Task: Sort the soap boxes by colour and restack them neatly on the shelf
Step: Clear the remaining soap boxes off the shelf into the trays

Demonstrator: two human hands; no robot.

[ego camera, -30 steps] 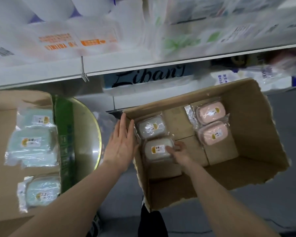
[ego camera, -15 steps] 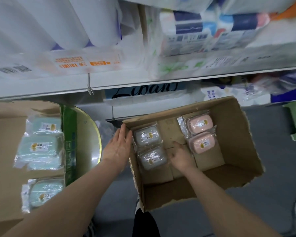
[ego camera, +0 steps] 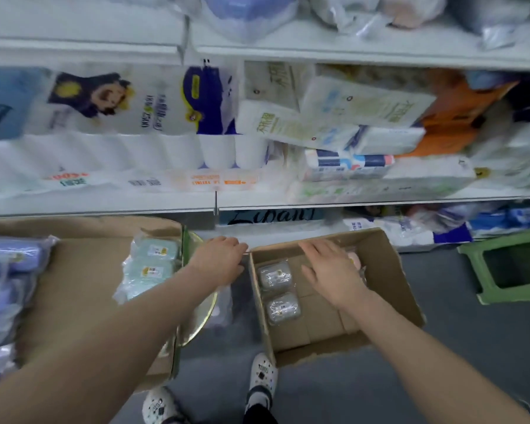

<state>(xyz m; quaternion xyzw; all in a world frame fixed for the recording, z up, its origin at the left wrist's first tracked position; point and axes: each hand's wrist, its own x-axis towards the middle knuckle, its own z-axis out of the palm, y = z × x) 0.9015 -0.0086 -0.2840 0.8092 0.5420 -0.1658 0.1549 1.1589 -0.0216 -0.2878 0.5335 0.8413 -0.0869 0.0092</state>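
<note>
Grey soap boxes [ego camera: 274, 275] lie just left of the right hand [ego camera: 334, 272], whose straight, spread fingers cover the pink soap boxes [ego camera: 354, 260] in the carton [ego camera: 389, 276]. The left hand [ego camera: 219, 260] curls at its corner, grip unclear. Likely next: grasp a pink one.

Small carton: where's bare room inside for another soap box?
Bare floor spans the near part, in front of and to the right of the grey soap boxes. A narrow strip runs between them and the right hand. The far right corner is crowded: pink soap boxes lie under that hand.
</note>
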